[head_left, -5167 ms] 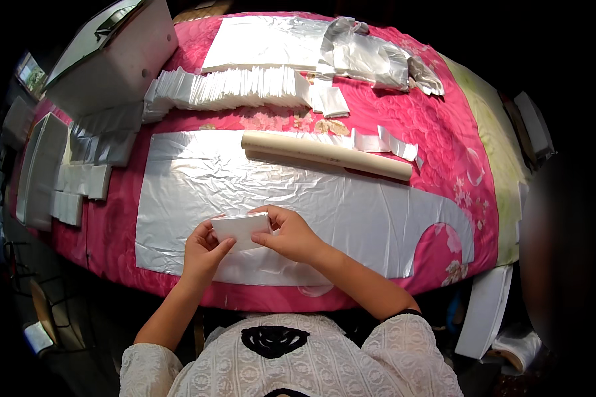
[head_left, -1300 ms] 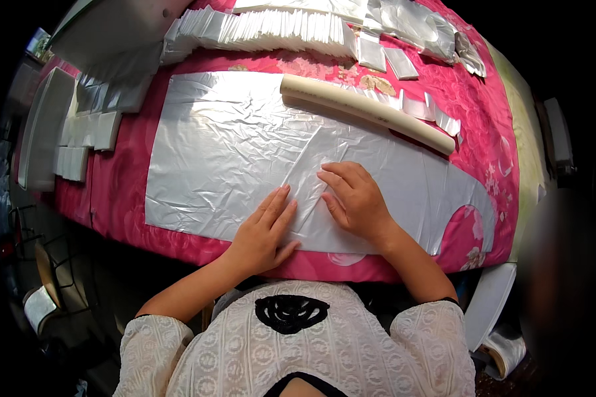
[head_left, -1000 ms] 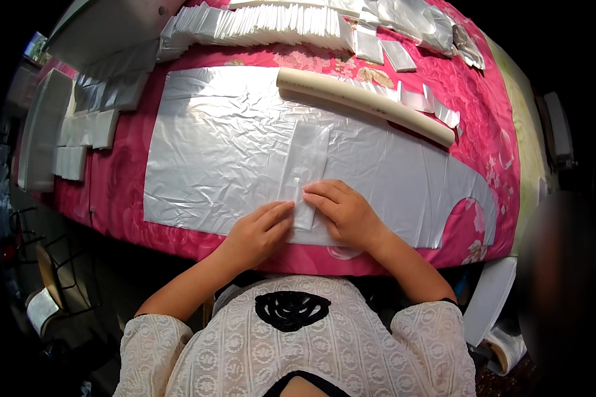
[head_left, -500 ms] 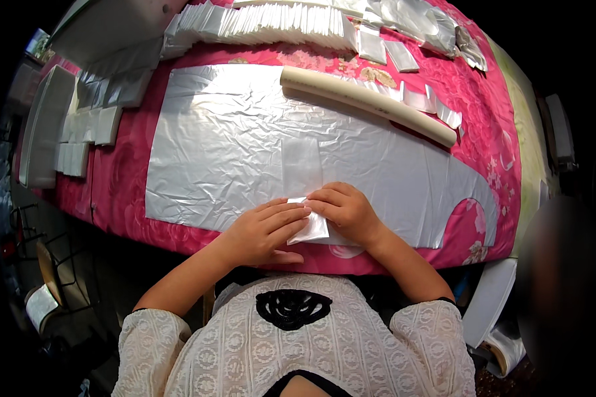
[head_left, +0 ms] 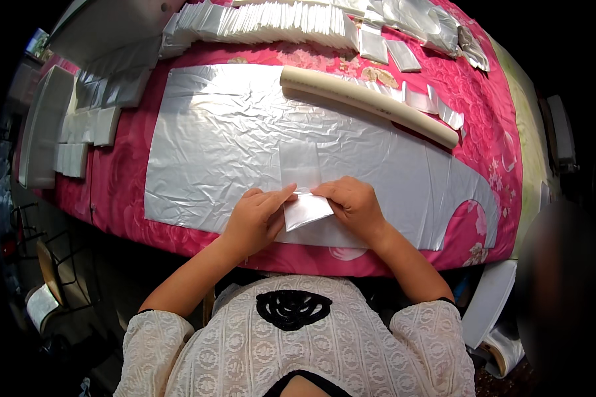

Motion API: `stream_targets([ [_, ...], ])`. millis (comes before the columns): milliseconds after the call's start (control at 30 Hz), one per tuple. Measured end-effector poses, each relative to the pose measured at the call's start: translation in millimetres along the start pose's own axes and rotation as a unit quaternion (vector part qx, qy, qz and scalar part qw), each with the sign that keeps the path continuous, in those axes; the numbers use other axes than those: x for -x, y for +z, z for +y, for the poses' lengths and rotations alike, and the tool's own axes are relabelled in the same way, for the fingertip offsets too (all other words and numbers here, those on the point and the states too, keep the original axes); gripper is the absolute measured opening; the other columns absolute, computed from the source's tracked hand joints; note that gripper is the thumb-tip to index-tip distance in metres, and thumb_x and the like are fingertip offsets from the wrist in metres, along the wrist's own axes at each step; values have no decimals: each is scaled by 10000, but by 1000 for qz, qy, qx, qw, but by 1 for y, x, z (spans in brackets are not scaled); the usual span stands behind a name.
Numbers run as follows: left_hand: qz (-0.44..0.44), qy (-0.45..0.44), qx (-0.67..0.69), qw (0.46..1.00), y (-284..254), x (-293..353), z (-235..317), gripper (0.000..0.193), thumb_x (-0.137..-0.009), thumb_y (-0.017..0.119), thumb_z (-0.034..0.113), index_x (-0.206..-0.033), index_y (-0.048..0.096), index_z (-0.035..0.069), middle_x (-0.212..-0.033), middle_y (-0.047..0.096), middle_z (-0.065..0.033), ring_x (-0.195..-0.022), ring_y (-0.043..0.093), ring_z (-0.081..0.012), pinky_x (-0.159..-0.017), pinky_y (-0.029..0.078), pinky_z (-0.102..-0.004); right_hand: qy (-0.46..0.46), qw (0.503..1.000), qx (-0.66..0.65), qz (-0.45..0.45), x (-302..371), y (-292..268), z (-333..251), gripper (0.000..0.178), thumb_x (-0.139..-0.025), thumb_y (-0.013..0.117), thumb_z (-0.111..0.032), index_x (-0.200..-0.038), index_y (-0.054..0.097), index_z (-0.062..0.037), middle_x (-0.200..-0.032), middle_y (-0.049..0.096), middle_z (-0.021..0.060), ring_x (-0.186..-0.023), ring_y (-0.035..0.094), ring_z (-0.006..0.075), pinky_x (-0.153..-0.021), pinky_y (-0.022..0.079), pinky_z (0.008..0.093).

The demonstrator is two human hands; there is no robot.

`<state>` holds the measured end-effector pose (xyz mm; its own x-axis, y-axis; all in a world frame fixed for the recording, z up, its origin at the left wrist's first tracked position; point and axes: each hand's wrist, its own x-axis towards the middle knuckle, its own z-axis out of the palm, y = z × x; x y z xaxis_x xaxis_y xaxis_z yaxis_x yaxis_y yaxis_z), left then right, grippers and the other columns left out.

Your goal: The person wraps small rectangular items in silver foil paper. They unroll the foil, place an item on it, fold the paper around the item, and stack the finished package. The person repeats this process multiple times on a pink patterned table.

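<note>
A small folded piece of shiny white plastic film [head_left: 304, 212] is held up between my two hands, tilted slightly. My left hand [head_left: 257, 213] pinches its left upper edge with thumb and fingers. On the opposite side, my right hand [head_left: 352, 204] grips the right upper edge the same way. Just beyond my fingertips a flat translucent strip [head_left: 299, 163] lies on a large creased silver-white plastic sheet [head_left: 212, 145]. Whether that strip joins the folded piece cannot be made out, as my fingers cover the place between them.
A beige tube [head_left: 371, 104] lies across the sheet's far right. Along the back stands a long row of folded white packets [head_left: 271, 25]. More packets and a white box [head_left: 46, 129] are at left. Pink flowered cloth [head_left: 122, 172] covers the table. Crumpled plastic [head_left: 420, 26] lies far right.
My hands have gone from pressing flat on the folded film to pinching its upper edges. The piece is now lifted and turned a little, with more of its face showing.
</note>
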<state>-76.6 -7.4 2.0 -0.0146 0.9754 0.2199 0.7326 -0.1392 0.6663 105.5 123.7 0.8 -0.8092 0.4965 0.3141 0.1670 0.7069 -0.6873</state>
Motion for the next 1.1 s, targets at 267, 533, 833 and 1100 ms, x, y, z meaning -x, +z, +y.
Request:
stream_targets([
  [267,69,-262,115,956,3,-32,2,688,-766,646,72,-1336,292,-76,-773,671,-126,-652,658,-211,-614,502,-278,319,939,-76,-104,-43,-13,-12,254,-779,623,-242,-817,680,2,-664,633,155,-604,621,259,-583,467,333],
  [533,36,-316,160,935,-9,-42,4,763,-739,681,79,-1347,254,-94,-793,652,-104,-647,634,-148,-615,500,-253,351,926,-56,-125,-47,-7,-1,284,-753,655,-274,-690,663,3,-538,589,56,-491,548,112,-500,422,265],
  [833,57,25,-177,982,22,-42,5,808,-763,644,297,-1366,242,-60,-1367,337,-217,-1269,322,-347,-1026,273,-437,358,923,-34,-137,-51,-6,-1,269,-726,645,-256,-636,651,-3,-528,592,69,-497,568,130,-504,435,268],
  [1100,-16,-28,-206,978,39,-41,-2,1057,-699,539,644,-1359,199,-109,-1441,182,-253,-1372,120,-336,-1105,57,-463,351,932,16,-93,-47,1,-12,222,-631,646,-270,-608,645,-49,-564,608,115,-556,610,254,-560,487,348],
])
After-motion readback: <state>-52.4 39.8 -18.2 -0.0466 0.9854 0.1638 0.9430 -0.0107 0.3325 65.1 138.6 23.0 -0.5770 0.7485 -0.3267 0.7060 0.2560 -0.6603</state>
